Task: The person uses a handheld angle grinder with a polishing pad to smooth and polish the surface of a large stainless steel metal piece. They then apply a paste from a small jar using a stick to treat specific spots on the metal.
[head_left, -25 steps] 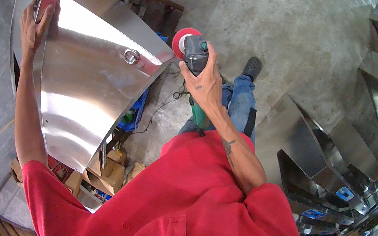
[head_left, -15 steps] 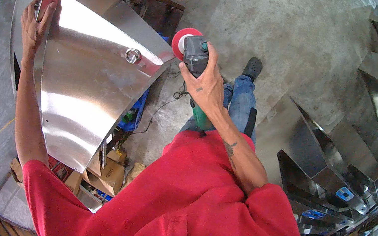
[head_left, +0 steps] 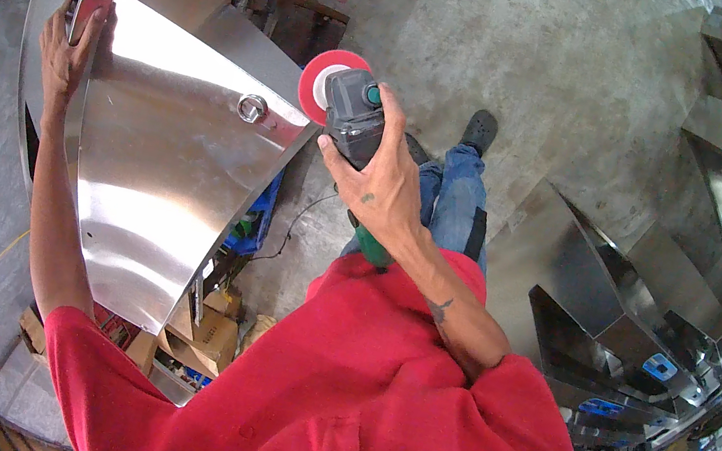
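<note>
Head view looks straight down on a person in a red shirt (head_left: 365, 420) standing on a concrete floor (head_left: 545, 55), working at a large bent sheet of shiny steel (head_left: 156, 180). The left hand (head_left: 67, 58) is stretched out at full arm's length, palm flat on the sheet's far upper corner with the fingers hooked over the edge, so its grip is clamped on the steel. From where I stand, that reach looks meant to pin the panel and stop it shifting or ringing while the tool works the opposite edge.

The right hand (head_left: 382, 186) is wrapped tight round the body of a grinder (head_left: 356, 118), elbow bent and tucked close to the chest, wrist cocked so the tool points away from the body. Just beyond that grip, the red disc (head_left: 324, 79) sits right at the sheet's near upper corner; whether it is actually touching the metal I cannot quite tell from this angle. A small round fitting (head_left: 252, 108) lies on the sheet, a little to the left of the disc.

Below the left arm, cardboard boxes (head_left: 212, 330) crowd under the panel. Off to the right of the tool hand stand more steel housings (head_left: 618, 300).
</note>
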Tool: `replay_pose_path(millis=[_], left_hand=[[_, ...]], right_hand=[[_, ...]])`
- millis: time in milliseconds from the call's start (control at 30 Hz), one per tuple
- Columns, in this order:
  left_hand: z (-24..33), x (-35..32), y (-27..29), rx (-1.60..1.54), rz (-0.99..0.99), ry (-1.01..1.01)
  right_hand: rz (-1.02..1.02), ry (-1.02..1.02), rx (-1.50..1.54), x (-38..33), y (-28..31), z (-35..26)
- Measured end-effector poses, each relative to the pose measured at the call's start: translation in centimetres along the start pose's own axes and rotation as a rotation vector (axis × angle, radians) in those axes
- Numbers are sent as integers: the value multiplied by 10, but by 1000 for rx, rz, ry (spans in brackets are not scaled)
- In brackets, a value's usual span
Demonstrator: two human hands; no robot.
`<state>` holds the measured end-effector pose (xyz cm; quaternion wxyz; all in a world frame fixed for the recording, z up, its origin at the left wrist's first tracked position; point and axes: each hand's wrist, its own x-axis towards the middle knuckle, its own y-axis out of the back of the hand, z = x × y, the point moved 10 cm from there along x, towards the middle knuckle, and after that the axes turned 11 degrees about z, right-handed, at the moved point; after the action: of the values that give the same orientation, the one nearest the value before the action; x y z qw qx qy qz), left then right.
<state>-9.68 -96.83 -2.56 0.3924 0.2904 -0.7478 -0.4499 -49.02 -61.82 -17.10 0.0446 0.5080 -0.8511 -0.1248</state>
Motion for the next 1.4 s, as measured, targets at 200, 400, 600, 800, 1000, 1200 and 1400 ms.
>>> replay_pose_path(millis=[200, 400, 600, 800, 1000, 1200, 1400], left_hand=[[1, 3, 5, -18, -28, 111], [-6, 1, 1, -28, -23, 114], [-10, -1, 3, -27, 5, 125], [-12, -2, 3, -59, -4, 143], [-10, 1, 0, -11, -10, 68], [-14, 0, -1, -4, -15, 83], [0, 3, 8, 1, -26, 102]], right_hand=[[4, -42, -7, 1, -1, 6], [26, -91, -14, -1, -9, 37], [18, -136, -104, 0, -17, 66], [-53, -160, -151, 5, -31, 97], [-5, -193, -93, 3, -23, 89], [-33, -147, -100, 5, -21, 75], [-63, -200, -106, 5, -22, 75]])
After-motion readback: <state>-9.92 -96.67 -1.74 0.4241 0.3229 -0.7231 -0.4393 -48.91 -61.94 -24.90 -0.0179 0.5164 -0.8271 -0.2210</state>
